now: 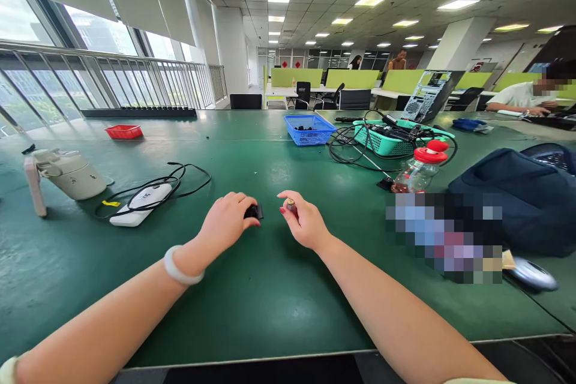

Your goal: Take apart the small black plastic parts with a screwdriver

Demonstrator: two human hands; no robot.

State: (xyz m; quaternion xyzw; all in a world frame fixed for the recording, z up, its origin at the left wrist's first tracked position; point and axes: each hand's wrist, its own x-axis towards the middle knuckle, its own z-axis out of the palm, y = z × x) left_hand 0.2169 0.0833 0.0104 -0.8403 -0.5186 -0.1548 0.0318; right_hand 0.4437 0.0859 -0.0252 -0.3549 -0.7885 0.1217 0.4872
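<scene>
Between the thumb and fingers of my left hand (226, 220) is a small black block-like piece (254, 212), its far side hidden by the fingers. A white bangle rings that wrist. My right hand (308, 223) is closed round a short brownish cylinder (291, 205) with a gold-coloured end facing up; most of it is hidden in the grip, so its kind is unclear. Both hands are over the middle of the green table (270, 294), a short gap apart, and the two pieces do not touch.
Left stand a cream bottle (76, 177) and a white power bank (144, 203) with a black cable. Farther back are a red tray (123, 131), a blue basket (309, 131) and a green basket (391, 143) of cables. A clear jar (416, 175) and dark bag (522, 198) stand right.
</scene>
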